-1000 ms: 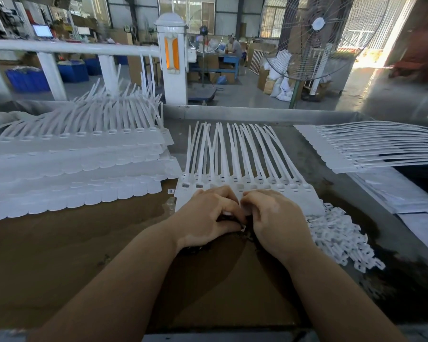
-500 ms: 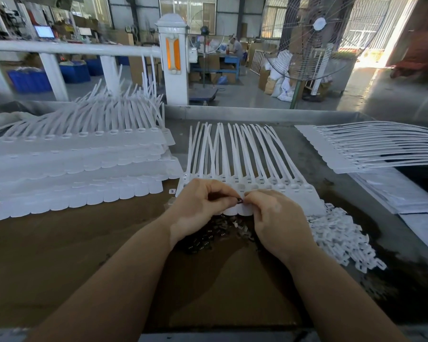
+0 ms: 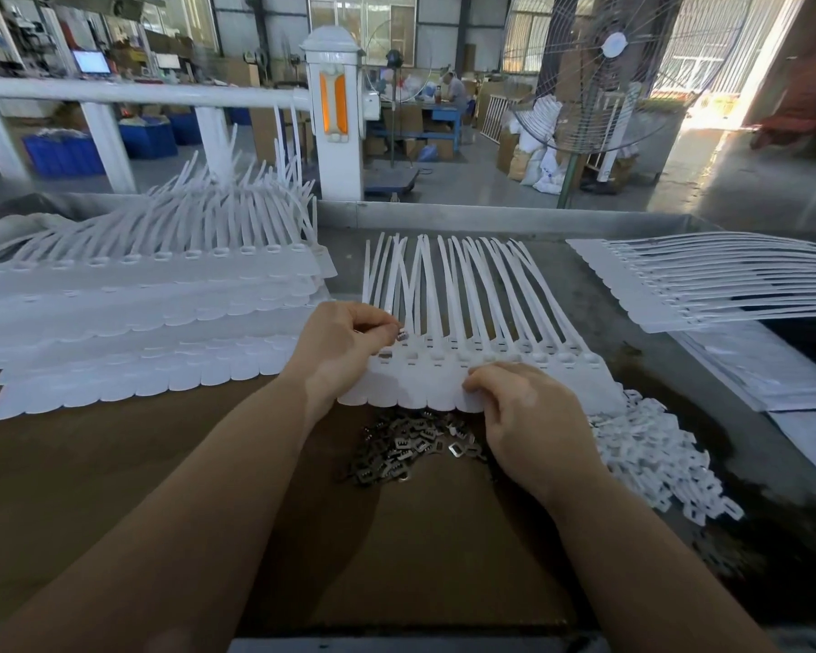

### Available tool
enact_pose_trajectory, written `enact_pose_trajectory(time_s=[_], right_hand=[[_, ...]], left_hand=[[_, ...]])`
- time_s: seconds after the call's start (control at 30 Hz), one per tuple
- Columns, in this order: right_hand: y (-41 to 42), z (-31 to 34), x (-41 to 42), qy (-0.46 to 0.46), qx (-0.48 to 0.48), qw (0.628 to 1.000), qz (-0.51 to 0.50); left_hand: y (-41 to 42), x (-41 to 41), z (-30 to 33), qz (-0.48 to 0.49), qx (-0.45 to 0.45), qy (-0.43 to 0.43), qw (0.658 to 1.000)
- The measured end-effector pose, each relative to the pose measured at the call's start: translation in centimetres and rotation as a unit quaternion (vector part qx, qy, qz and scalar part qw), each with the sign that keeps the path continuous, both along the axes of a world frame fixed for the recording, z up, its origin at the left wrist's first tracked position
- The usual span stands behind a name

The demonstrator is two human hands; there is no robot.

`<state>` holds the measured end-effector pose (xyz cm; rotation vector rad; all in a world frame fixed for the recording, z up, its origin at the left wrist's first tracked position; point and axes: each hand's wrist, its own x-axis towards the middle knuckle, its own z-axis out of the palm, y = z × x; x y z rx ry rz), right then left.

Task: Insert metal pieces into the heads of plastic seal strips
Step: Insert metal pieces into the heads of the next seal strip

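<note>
Factory hall beyond the bench. At 12 o'clock, a white post point(image 3: 333, 120) with orange insert; a white railing point(image 3: 133, 94) runs toward 10 o'clock, blue crates point(image 3: 64, 155) behind it. At 1 o'clock, a pedestal fan point(image 3: 604, 73). Grey concrete floor point(image 3: 491, 181); daylight through rear windows point(image 3: 363, 21) and an opening at 2 o'clock.

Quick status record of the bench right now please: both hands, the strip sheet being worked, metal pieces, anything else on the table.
left hand: pinches a metal piece at the sheet's left heads
right hand: grips the near edge of the strip sheet
inserted so far: one metal insert shows in the leftmost head
metal pile: loose, just near of the sheet
white clips pile: right of the right hand
other stacks: left stack, right stack
</note>
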<state>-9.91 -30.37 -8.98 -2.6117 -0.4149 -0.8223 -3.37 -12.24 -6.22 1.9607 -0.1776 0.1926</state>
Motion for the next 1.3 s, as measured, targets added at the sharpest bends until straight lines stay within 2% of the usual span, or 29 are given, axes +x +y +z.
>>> enact_pose_trajectory(time_s=[0.2,0.43,0.77,1.07,1.3], right_hand=[[0.1,0.0,-0.1,0.001,0.001,1.0,0.002],[0.1,0.1,-0.1,0.014,0.006,1.0,0.0],[0.1,0.1,-0.1,0.028,0.004,1.0,-0.001],[0.1,0.2,-0.1,0.027,0.004,1.0,0.0],[0.1,0.2,-0.1,0.033,-0.001,0.999,0.002]], left_hand=[[-0.2,0.9,0.3,-0.011,0.113,0.011,0.993],[-0.2,1.5,0.3,-0.014,0.149,0.056,0.987],[-0.8,1.6,0.3,-0.004,0.194,0.064,0.979],[-1.0,1.7,0.6,-0.008,0.19,0.094,0.977],[-0.8,1.8,0.1,0.01,0.14,0.084,0.987]])
